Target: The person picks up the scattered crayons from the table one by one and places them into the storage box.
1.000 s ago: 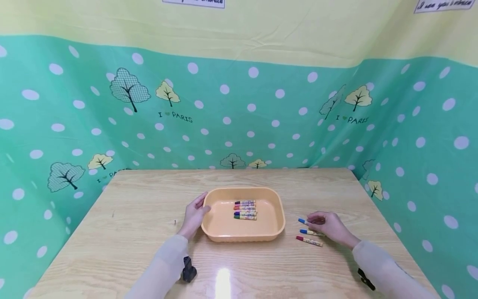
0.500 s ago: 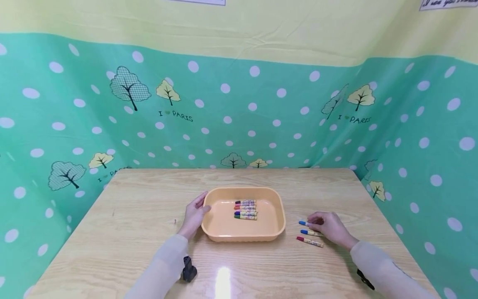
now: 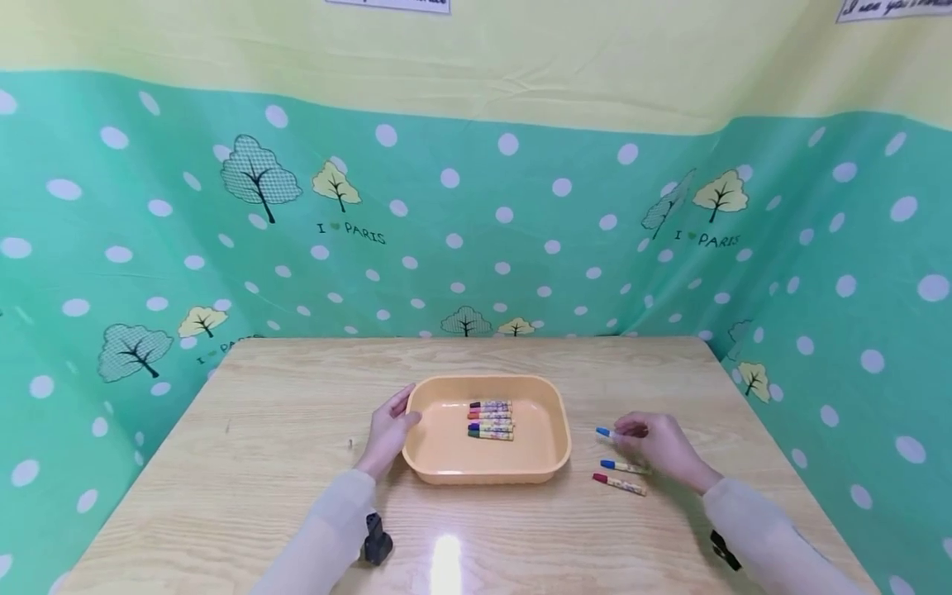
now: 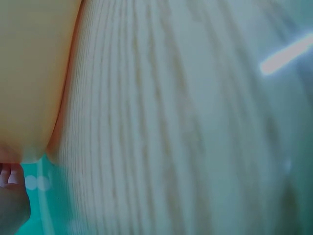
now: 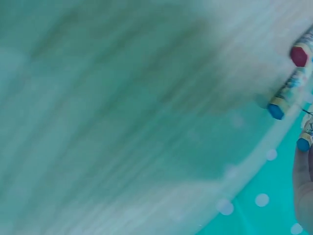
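My left hand (image 3: pixel 388 434) grips the left rim of a peach plastic tray (image 3: pixel 487 478), its thumb over the edge. In the left wrist view, the fingers (image 4: pixel 17 174) touch the tray's outer side (image 4: pixel 34 73). Several wrapped crayons (image 3: pixel 491 420) lie in a stack of rows inside the tray. Right of it, my right hand (image 3: pixel 664 448) pinches a light blue crayon (image 3: pixel 604 431), whose blue end (image 5: pixel 303 144) shows at the fingertips in the right wrist view. On the table near that hand lie a darker blue crayon (image 3: pixel 623 467) and a red crayon (image 3: pixel 620 484).
The wooden table (image 3: pixel 297 388) reaches back to a green polka-dot cloth (image 3: pixel 416 198) that hangs behind and at both sides. Black wrist devices show under the left sleeve (image 3: pixel 327 521) and the right sleeve (image 3: pixel 766 529).
My right hand has shifted slightly away from me with the light blue crayon, widening the gap to the darker blue one. The left hand and the tray stay in place.
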`<control>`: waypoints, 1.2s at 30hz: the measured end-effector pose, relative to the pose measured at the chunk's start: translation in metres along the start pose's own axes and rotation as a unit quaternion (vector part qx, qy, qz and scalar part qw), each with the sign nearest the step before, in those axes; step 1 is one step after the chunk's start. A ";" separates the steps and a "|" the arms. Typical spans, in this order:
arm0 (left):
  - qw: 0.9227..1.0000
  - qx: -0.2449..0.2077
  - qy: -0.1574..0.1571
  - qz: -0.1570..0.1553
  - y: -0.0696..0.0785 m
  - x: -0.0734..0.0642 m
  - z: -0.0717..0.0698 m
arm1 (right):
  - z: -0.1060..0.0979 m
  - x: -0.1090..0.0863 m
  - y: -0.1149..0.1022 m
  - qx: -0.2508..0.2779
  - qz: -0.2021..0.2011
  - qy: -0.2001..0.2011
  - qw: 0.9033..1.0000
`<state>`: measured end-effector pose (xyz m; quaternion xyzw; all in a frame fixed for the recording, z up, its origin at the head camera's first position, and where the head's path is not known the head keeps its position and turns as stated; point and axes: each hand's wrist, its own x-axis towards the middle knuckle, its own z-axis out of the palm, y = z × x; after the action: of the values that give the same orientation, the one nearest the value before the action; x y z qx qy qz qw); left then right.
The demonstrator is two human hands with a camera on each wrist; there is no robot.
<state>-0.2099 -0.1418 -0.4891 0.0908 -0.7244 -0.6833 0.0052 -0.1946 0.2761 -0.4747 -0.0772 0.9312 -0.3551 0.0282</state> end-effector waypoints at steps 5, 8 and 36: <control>1.000 0.001 0.001 0.001 -0.001 -0.001 -0.001 | -0.005 0.004 -0.011 -0.010 -0.024 0.027 0.999; 1.000 -0.004 -0.004 0.001 -0.001 -0.001 -0.001 | -0.011 0.006 -0.019 -0.021 -0.048 0.043 0.998; 1.000 -0.006 0.002 0.005 0.000 -0.001 0.001 | 0.037 0.033 -0.105 0.076 -0.106 -0.015 0.991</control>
<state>-0.2090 -0.1404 -0.4892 0.0887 -0.7207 -0.6875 0.0109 -0.2104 0.1693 -0.4329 -0.1782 0.8877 -0.4244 0.0104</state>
